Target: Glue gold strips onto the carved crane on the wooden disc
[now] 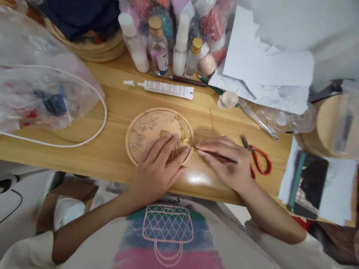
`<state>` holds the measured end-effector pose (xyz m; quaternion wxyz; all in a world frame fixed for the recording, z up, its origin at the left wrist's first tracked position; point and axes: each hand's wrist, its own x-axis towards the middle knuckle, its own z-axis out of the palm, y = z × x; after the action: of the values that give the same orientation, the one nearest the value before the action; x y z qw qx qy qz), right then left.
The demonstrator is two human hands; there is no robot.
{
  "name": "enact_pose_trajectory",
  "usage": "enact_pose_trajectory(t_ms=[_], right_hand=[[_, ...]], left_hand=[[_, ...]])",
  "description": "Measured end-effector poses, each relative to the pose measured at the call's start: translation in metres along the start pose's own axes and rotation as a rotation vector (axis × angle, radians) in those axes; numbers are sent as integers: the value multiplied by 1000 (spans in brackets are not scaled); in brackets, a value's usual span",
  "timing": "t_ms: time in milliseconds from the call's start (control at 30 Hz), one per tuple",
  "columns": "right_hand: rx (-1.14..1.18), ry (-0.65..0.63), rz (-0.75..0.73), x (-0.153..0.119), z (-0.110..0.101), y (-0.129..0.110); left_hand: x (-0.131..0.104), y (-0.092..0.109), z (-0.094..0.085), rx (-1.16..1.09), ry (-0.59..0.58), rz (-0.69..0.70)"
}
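A round wooden plaque point(148, 130) lies on the table, with dark wave-like lines along its left side and gold wire point(183, 140) worked into its right side. My left hand point(158, 164) rests across its lower part, fingers stretched out flat and hiding some of the design. Between the thumb and fingers of my right hand point(224, 158) is a slim, dark, pointed tool point(217, 154); whether it is tweezers or a pick I cannot tell. Its tip is at the plaque's right rim, close to my left thumb. A short gold wire piece point(211, 120) lies behind my right hand.
Red-handled pliers point(260, 158) lie right of my right hand. Behind the plaque are a white glue tube point(168, 89) and several bottles point(158, 48). A white cable point(105, 112) and plastic bag point(42, 82) occupy the left; a phone point(310, 185) lies on papers at right.
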<state>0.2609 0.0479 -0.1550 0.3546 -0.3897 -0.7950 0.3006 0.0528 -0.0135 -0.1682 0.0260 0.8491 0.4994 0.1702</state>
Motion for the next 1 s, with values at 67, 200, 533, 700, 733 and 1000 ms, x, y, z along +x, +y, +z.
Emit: enact_pose_trajectory(t_ms=[67,200,533,700,733,1000], right_hand=[[-1,-5,-2,0,1,1],[-8,-8,-3,2,3,2],[-46,-33,-43,2,0,2],[-76,-42,-59,2,-1,1],[-81,-42,-60,2,-1,0],[-101,-48,-83,1,0,1]], left_hand=[[0,0,0,10,-2,-4],[0,-1,0,19,-5,0],[1,0,0,1,9,-5],[2,0,-2,1,6,-4],[2,0,-2,2,3,-5],[3,1,-2,3,11,-14]])
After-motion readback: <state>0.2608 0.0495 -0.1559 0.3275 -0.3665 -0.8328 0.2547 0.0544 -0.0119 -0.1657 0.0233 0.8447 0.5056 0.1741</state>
